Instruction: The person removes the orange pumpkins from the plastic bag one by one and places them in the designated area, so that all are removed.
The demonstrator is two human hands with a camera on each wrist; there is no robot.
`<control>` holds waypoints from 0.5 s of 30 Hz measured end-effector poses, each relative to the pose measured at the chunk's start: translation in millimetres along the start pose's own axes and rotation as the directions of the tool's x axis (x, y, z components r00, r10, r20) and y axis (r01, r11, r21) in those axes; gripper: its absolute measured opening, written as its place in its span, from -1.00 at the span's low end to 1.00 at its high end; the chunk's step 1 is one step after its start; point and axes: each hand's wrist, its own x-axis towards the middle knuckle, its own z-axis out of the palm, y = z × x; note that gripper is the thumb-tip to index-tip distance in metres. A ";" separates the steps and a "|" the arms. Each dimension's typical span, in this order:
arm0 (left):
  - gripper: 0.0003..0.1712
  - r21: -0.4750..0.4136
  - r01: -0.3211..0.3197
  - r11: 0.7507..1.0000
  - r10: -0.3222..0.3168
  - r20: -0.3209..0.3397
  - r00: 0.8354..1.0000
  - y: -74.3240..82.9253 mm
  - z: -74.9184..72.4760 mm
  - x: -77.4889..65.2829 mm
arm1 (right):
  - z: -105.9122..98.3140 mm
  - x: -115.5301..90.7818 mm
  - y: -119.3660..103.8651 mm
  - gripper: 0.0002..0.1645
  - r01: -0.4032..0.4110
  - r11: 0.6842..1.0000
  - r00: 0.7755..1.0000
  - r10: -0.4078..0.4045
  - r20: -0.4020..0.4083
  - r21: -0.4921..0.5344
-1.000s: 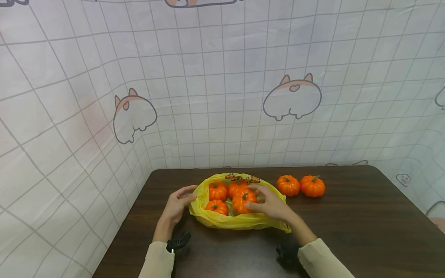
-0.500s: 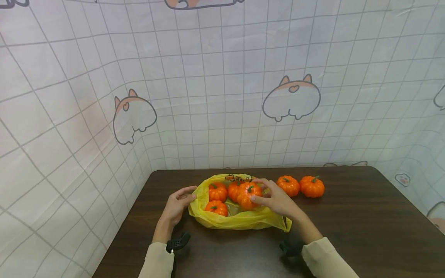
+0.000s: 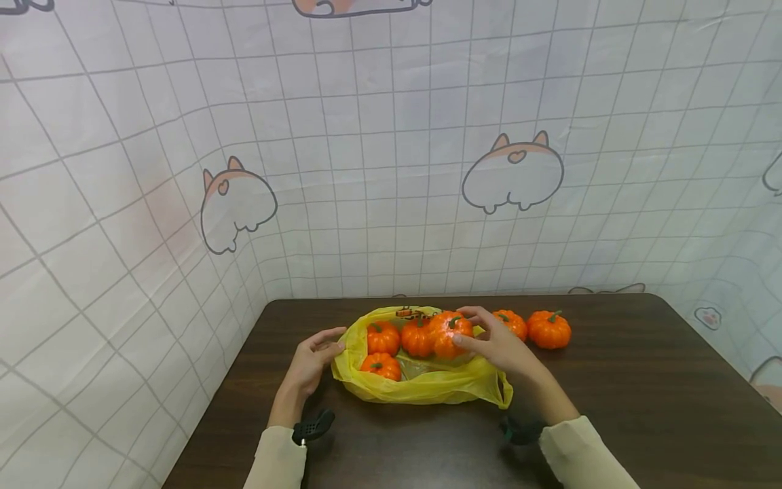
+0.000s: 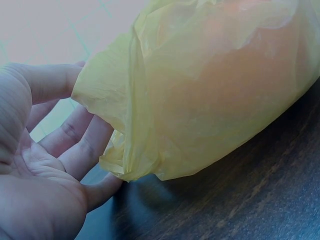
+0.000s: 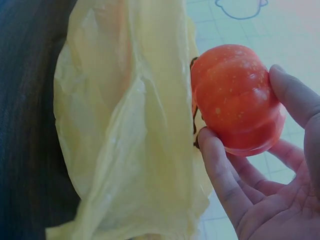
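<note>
Pumpkin (image 3: 449, 335) held in the right hand (image 3: 502, 346), fingers grasping it over the right part of the yellow bag (image 3: 415, 390)! Left hand (image 3: 310, 363) pinches the bag's left edge, three more pumpkins (image 3: 383, 337) inside.

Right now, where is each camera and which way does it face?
Head: worn there, facing forward and down at the yellow plastic bag; left hand, right hand, pale sleeves show.
Left wrist: worn there, facing the bag; left hand shows.
Right wrist: worn there, facing bag and held ribbed orange pumpkin; right hand shows.
Head and right wrist share that pumpkin.
</note>
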 end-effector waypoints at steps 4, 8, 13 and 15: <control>-0.46 0.003 0.006 1.000 -0.006 0.003 1.000 -0.9 0.7 0.2 | -5.4 -2.0 0.6 -0.29 0.011 1.000 1.000 -0.011 -0.009 0.004; -0.46 -0.002 0.011 1.000 -0.011 0.001 1.000 -0.1 0.3 -0.6 | -9.7 -3.8 0.1 -0.26 -0.004 1.000 1.000 0.004 -0.010 0.006; -0.46 0.002 0.003 1.000 -0.003 0.006 1.000 1.4 -0.8 -0.8 | -16.0 -5.3 -1.9 -0.22 -0.014 1.000 0.999 0.014 -0.030 -0.005; -0.46 0.005 0.004 1.000 -0.004 0.011 1.000 1.1 -0.7 -0.1 | -18.8 -5.7 -2.3 -0.22 -0.009 1.000 0.999 0.009 -0.037 0.008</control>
